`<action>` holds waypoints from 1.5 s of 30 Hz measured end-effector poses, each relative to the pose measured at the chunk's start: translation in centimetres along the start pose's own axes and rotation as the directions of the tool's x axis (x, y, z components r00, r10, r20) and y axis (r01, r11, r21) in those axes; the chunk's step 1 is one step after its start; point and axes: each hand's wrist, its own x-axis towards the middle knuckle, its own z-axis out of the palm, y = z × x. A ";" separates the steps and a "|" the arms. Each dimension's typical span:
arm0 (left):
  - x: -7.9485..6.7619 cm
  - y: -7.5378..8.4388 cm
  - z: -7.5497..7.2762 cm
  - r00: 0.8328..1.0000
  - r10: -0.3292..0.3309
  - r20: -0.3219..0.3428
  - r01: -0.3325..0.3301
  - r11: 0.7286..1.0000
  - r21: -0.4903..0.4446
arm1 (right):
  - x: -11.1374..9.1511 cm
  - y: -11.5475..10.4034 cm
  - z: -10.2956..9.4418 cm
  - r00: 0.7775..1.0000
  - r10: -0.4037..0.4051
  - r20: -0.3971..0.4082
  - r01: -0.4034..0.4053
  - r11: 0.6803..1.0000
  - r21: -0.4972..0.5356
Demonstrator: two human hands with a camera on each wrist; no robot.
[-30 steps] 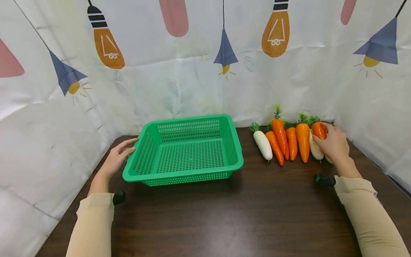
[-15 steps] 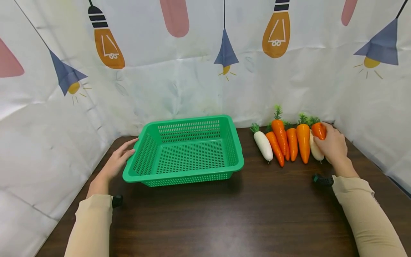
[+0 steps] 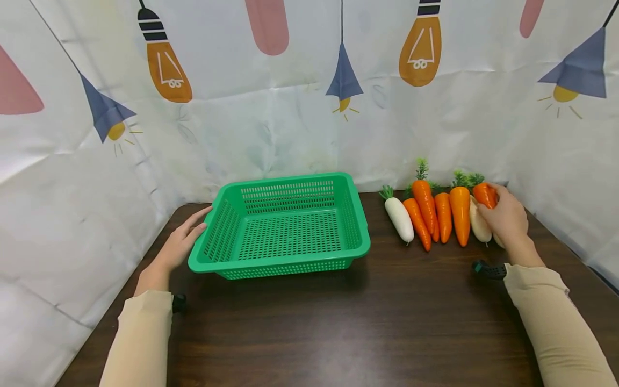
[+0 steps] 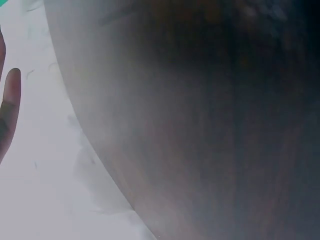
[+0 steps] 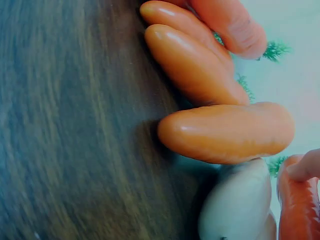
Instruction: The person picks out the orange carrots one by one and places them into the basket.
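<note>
My left hand [image 3: 176, 244] lies along the left side of a green plastic basket [image 3: 278, 260], its fairly straight fingertips right at the rim. In the left wrist view only parts of its fingers [image 4: 11, 100] show at the edge. At the right end of a row of vegetables, my right hand [image 3: 508, 217] grips an orange carrot [image 3: 485, 194] between thumb and fingers. That carrot [image 5: 297, 210] also appears at the lower right in the right wrist view, a fingertip pressed on it. Close by are a white radish [image 3: 479, 223] and another carrot [image 3: 461, 215]; the hand covers part of the row.
Several more carrots [image 3: 417, 223] with green tops lean together left of my right hand. A white radish [image 3: 400, 217] lies at the row's left end. Behind the dark wooden table [image 3: 329, 328] hangs a white curtain [image 3: 300, 129] printed with lamps.
The head view has shifted slightly, so the scene sits a little further right. Both hands keep their places at the basket rim and the carrot.
</note>
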 end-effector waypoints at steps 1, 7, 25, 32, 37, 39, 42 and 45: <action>0.0 0.0 0.0 1.000 -0.002 -0.002 0.002 1.000 0.002 | 0.0 0.0 -0.1 1.000 -0.002 -0.002 0.002 1.000 0.007; -0.2 0.0 0.1 1.000 -0.005 -0.011 0.005 1.000 0.013 | -0.1 -0.1 -0.2 1.000 -0.006 -0.014 0.006 0.999 0.043; 0.1 -0.3 0.4 1.000 -0.009 -0.020 0.009 1.000 0.025 | -1.0 -1.0 -1.3 0.998 -0.061 0.001 0.060 0.977 0.207; 0.2 -0.1 0.2 1.000 -0.016 -0.019 0.016 0.999 0.040 | -1.1 -1.9 -1.9 0.997 -0.061 0.035 0.050 0.966 0.254; 0.1 0.0 0.2 1.000 -0.014 -0.017 0.015 0.999 0.045 | -1.2 -2.5 -2.3 0.996 -0.069 0.048 0.053 0.961 0.271; 0.0 0.0 0.2 1.000 -0.014 -0.018 0.014 0.999 0.044 | -1.2 -2.7 -2.4 0.996 -0.074 0.051 0.057 0.959 0.277; 0.0 0.1 0.2 1.000 -0.014 -0.016 0.014 0.999 0.043 | -1.1 -3.0 -2.5 0.995 -0.079 0.056 0.060 0.957 0.282; 0.0 0.1 0.2 1.000 -0.016 -0.017 0.016 0.999 0.045 | -0.9 -3.1 -2.6 0.995 -0.076 0.063 0.055 0.959 0.278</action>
